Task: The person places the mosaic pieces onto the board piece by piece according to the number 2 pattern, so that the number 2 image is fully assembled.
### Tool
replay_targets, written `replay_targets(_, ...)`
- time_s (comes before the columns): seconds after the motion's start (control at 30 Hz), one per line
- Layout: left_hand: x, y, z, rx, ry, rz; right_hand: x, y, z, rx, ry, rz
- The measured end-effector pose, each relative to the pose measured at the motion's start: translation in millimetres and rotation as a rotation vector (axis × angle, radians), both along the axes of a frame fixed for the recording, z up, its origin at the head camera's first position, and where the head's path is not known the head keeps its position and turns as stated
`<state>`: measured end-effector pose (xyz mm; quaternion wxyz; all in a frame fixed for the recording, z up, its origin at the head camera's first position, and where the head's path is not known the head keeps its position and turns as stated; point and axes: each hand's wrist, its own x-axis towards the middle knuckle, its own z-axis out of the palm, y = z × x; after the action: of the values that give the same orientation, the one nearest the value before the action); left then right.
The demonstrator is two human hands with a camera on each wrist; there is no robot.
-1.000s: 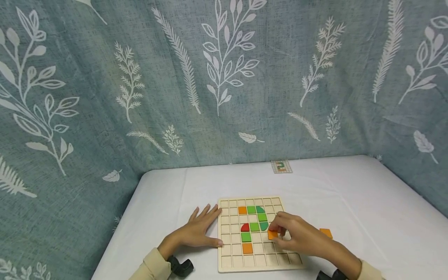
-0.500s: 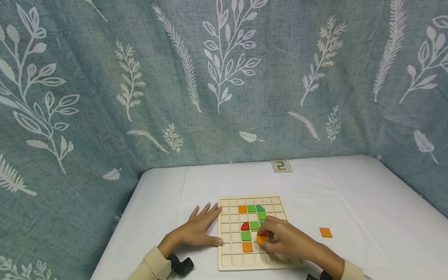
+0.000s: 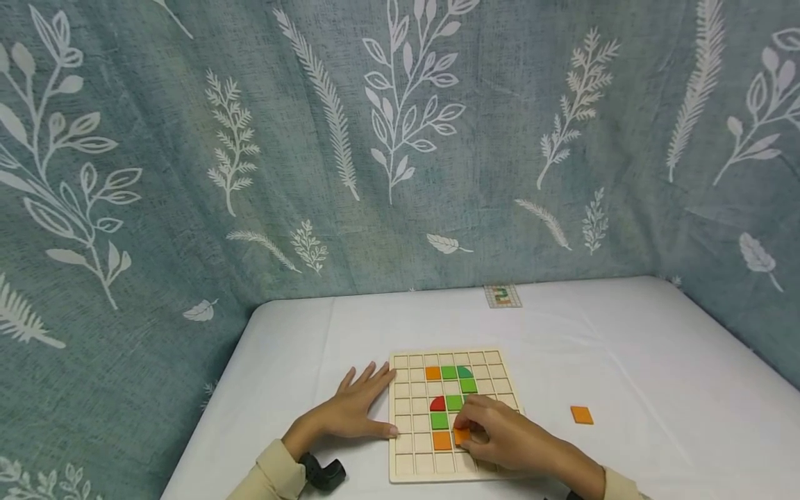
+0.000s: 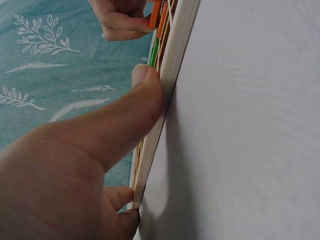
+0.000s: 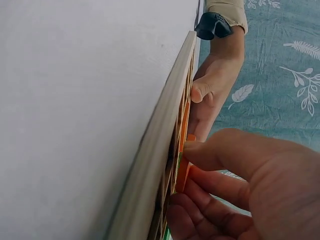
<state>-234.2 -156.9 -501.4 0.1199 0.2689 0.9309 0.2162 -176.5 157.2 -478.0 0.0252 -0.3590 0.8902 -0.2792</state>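
A pale wooden grid board (image 3: 412,467) lies on the table, with orange, green and red tiles in some of its squares. My right hand (image 3: 509,434) pinches an orange square tile (image 3: 461,436) between thumb and fingers, low over the board. That tile is just right of a seated orange tile (image 3: 442,441), below a green tile (image 3: 439,421). In the right wrist view the pinched tile (image 5: 185,172) stands tilted against the grid. My left hand (image 3: 353,413) is spread along the board's left edge; its thumb (image 4: 145,100) and fingertips touch that edge.
A loose orange tile (image 3: 582,415) lies on the white table (image 3: 625,347) right of the board. Near the table's back edge is a small card (image 3: 503,296) printed with a coloured grid pattern. A leaf-patterned curtain (image 3: 400,222) hangs behind.
My right hand has carried the orange tile left and toward the near side, to beside the seated orange tile. My left hand has stayed at the board's edge.
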Motion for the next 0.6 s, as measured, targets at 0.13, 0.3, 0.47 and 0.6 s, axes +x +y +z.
replay_targets(0.13,0.1,0.1,-0.9,0.001,-0.004,-0.001,0.7,0.5,-2.2,0.003,0.015,0.009)
replay_targets(0.3,0.2,-0.4,-0.8,0.008,-0.009,-0.001,1.1,0.5,-3.6,0.017,0.064,0.020)
replay_targets(0.47,-0.3,-0.5,-0.4,0.006,-0.009,0.002,1.0,0.3,-2.6,0.031,0.076,0.024)
replay_targets(0.6,-0.6,-0.5,-0.2,0.007,-0.012,-0.002,0.5,1.3,-1.2,0.044,0.061,0.028)
